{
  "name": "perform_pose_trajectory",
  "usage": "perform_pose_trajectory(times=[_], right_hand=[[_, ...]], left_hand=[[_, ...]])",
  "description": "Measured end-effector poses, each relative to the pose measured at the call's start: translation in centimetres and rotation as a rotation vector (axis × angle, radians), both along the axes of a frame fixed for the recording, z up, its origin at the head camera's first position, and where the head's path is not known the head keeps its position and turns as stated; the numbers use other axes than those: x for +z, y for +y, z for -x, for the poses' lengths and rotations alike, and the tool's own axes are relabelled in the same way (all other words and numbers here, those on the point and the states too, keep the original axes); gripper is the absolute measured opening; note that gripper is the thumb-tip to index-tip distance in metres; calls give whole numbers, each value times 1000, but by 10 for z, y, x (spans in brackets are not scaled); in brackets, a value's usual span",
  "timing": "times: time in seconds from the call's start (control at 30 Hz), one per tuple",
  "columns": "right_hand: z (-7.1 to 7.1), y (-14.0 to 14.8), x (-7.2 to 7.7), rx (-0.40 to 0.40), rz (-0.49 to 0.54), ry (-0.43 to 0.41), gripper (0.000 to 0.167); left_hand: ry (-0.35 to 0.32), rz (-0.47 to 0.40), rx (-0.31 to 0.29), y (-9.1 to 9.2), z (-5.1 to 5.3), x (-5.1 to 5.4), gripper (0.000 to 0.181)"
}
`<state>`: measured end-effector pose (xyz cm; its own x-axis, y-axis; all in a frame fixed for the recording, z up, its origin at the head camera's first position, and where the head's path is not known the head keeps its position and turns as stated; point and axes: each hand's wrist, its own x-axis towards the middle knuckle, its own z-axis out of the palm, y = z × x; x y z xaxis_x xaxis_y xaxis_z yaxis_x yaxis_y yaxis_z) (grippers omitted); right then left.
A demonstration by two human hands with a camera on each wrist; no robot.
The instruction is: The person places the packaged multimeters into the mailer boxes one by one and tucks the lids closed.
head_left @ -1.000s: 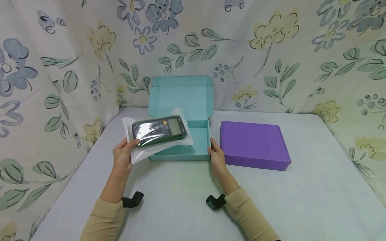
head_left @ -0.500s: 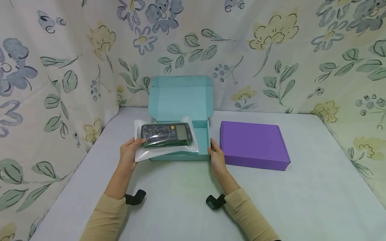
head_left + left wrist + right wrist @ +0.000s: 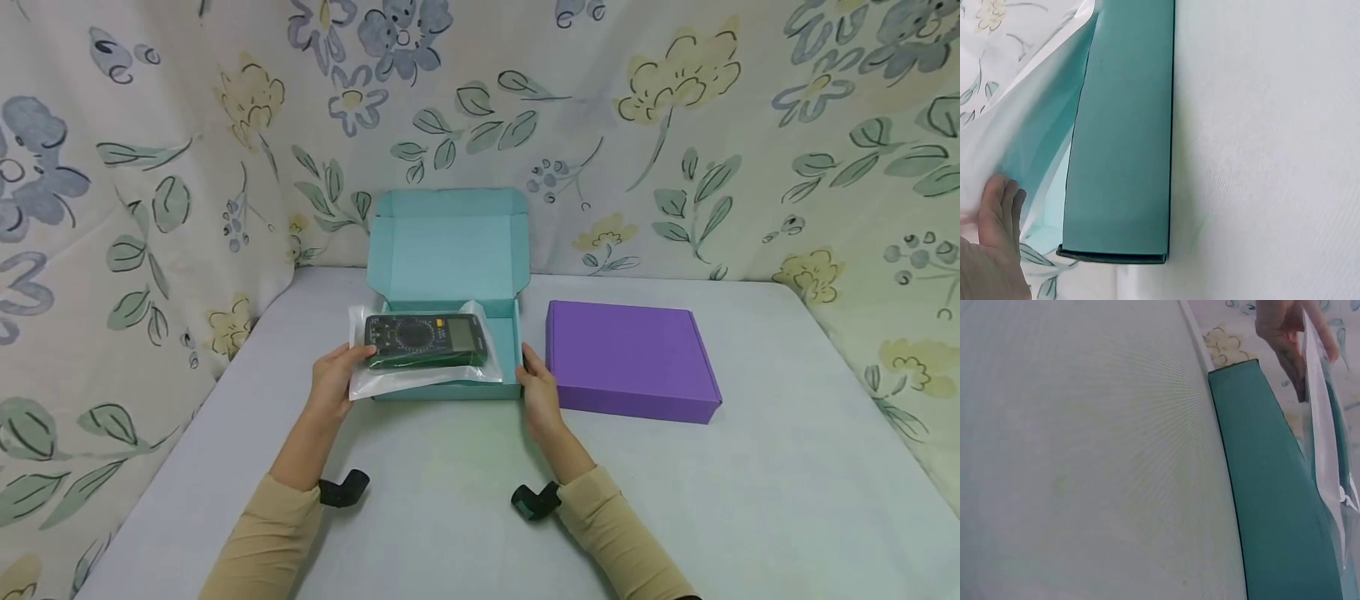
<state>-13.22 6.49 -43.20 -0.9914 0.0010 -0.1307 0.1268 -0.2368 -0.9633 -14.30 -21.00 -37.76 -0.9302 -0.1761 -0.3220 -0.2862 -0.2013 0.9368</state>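
Observation:
A dark multimeter (image 3: 420, 342) in a clear and white plastic bag (image 3: 382, 385) lies over the open teal box (image 3: 442, 391). My left hand (image 3: 332, 379) pinches the bag's left end, thumb on top; the left wrist view shows its fingers (image 3: 1004, 203) beneath the white bag. In the right wrist view the bag (image 3: 1322, 425) hangs above the box's front wall (image 3: 1266, 481), gripped by the left hand (image 3: 1291, 331). My right hand (image 3: 540, 390) holds the box's right side near the front corner; it is out of its own wrist view.
A closed purple box (image 3: 630, 358) stands to the right of the teal one on the white table (image 3: 442, 517). The teal box's lid (image 3: 450, 250) stands raised at the back, before a flowered curtain (image 3: 570, 150).
My left hand has moved to the right and slightly down, carrying the bagged multimeter from a tilt to nearly level over the box. The right hand has stayed in place on the box.

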Motion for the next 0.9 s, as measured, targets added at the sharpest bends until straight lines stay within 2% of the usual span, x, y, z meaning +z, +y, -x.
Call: perform_pose_trajectory(times=[0.57, 0.77, 0.9], right_hand=[[0, -1, 4, -26, 8, -10, 50], [1, -3, 4, -32, 10, -8, 50], [0, -3, 4, -35, 11, -11, 50]], left_hand=[[-4, 28, -34, 26, 15, -2, 62], [2, 55, -67, 26, 19, 0, 62], [-20, 93, -102, 24, 25, 3, 62]])
